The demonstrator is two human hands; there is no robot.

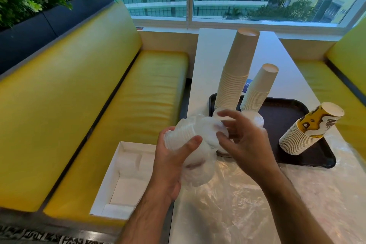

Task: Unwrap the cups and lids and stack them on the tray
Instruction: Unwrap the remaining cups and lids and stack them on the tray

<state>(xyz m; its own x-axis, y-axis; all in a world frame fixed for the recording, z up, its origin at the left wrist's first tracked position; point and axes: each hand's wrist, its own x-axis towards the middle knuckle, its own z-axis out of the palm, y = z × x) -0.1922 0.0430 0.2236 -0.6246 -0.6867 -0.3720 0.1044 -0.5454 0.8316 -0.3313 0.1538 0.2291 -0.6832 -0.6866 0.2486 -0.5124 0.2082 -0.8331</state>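
The dark tray (293,111) at centre right holds three inverted cup stacks (235,77). The left hand (174,156) clamps wrapped lids (190,134); the right hand's (243,140) fingers are spread, partly hiding lids behind.

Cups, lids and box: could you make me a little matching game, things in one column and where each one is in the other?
Things:
1. Patterned cups
2. Lids
3. White box
4. Tallest cup stack

Places:
A. On the yellow bench
B. Far left corner of the tray
C. Right edge of the tray
D. Held in the left hand

Pairs: 1-C, 2-D, 3-A, 4-B
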